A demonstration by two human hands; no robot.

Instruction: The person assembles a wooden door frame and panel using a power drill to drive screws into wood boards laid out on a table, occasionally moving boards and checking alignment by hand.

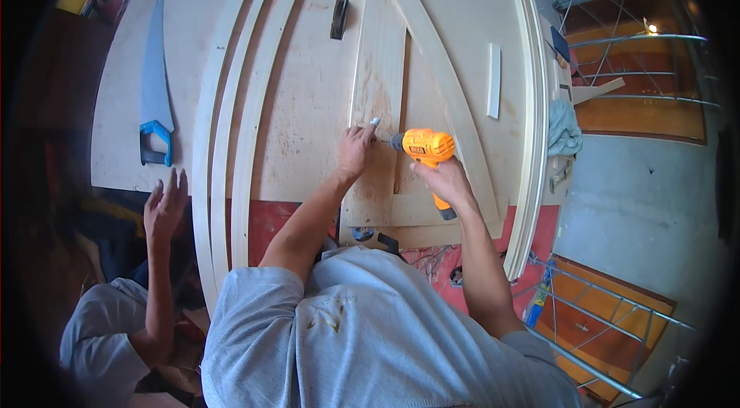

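My right hand (449, 180) is wrapped round the grip of an orange cordless drill (428, 146). Its black chuck (398, 142) points left, close to the fingers of my left hand (356, 150). That hand rests on a pale wooden board (375, 192) strewn with sawdust, its fingers drawn together. A small whitish bit shows at the fingertips; whether it is a held piece or a covering on a finger, I cannot tell. Beside the drill, a curved wooden strip (443, 53) runs up and away across the work surface (308, 99).
Long wooden strips (250, 99) lie to the left, beyond them a handsaw (156, 76) with a blue handle. A dark hand plane (339, 17) and a short white strip (493, 80) lie farther off. At left, a co-worker's hand (164, 207) is raised. Metal scaffolding (617, 300) stands right.
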